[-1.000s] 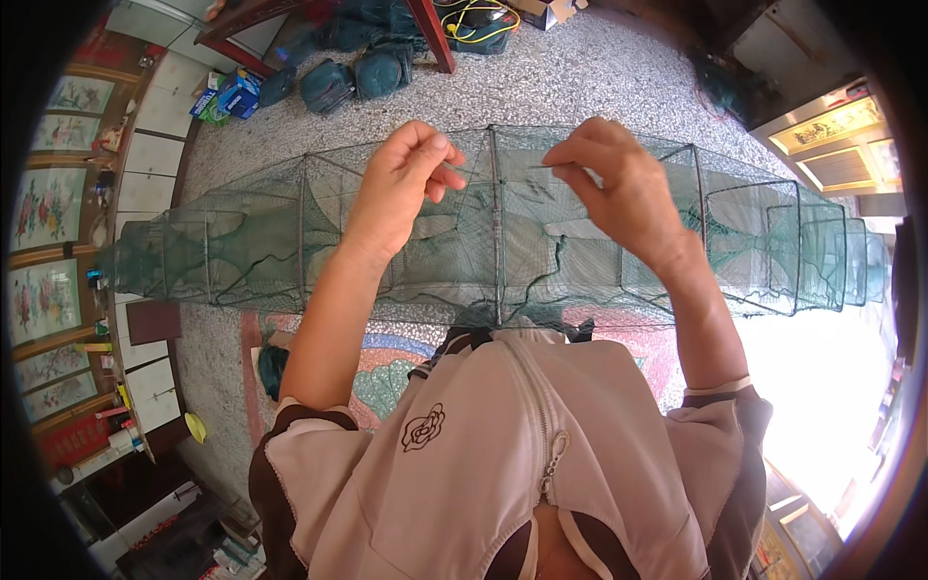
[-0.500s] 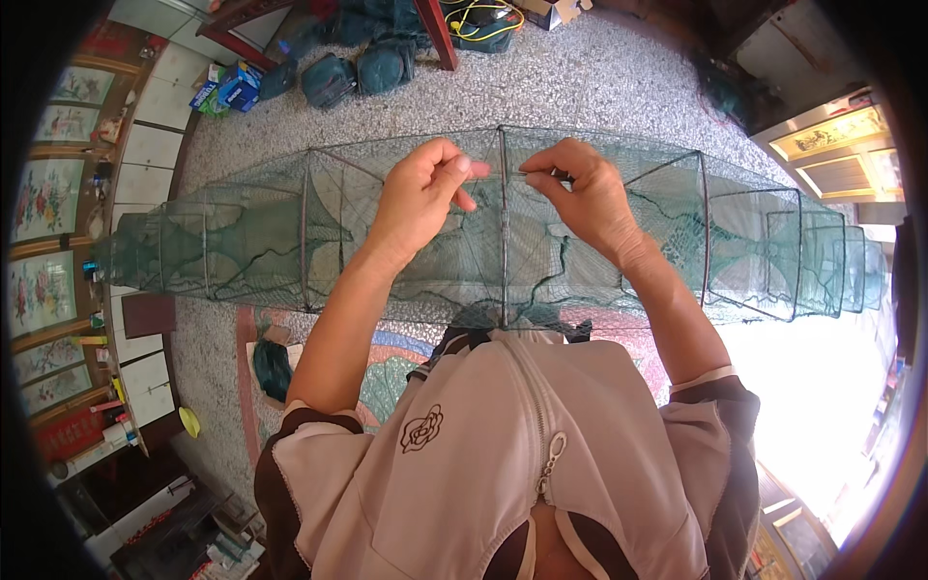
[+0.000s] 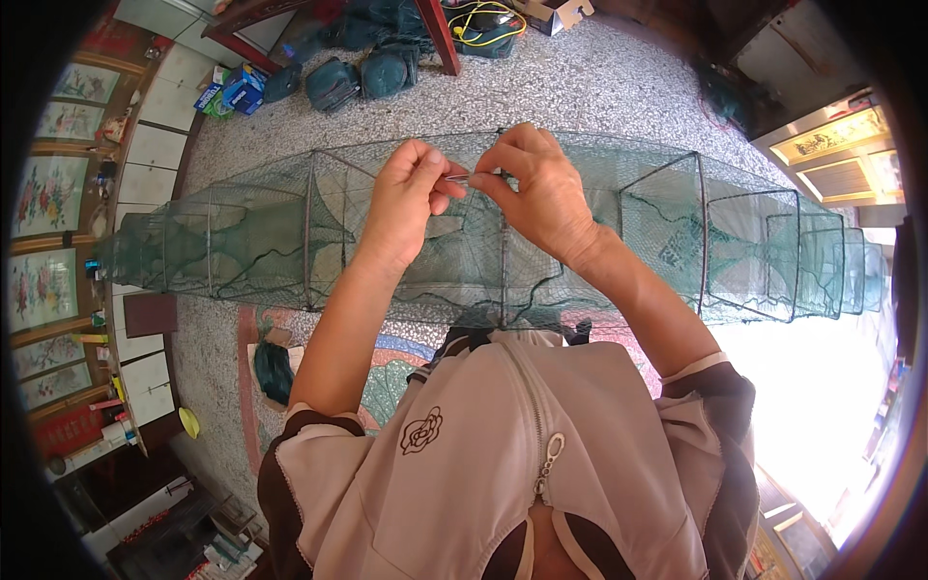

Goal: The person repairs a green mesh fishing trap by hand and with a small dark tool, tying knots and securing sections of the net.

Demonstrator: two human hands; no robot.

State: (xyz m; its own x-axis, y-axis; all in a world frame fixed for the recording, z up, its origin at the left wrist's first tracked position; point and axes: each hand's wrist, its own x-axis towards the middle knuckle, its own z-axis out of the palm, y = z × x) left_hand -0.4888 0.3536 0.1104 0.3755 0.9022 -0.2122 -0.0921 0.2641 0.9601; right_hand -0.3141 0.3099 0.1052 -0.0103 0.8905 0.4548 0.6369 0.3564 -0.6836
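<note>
A long collapsible fish trap (image 3: 425, 295) of green netting on dark rectangular frames stretches from side to side before me. Above its middle section my left hand (image 3: 408, 198) is closed in a pinch. A thin, shiny needle-like thing (image 3: 457, 178) juts from its fingertips toward my right hand. My right hand (image 3: 541, 188) is pinched too, palm down, with its fingertips at the other end of the thin thing. Whether the right fingers also hold thread is too small to make out. One of the trap's dark upright frame bars (image 3: 503, 275) runs just below my right hand.
Several dark green net bundles (image 3: 333, 82) lie on the speckled floor at the far side, beside blue boxes (image 3: 242, 89) and a reddish wooden leg (image 3: 440, 39). A yellow cord (image 3: 488, 27) and an open carton (image 3: 558, 14) are farther back. Cabinets (image 3: 150, 150) line the left.
My right hand has moved left, over the frame bar, and its fingertips now meet the thin thing by my left fingers. My left hand has shifted slightly left. The trap stays nearly in place.
</note>
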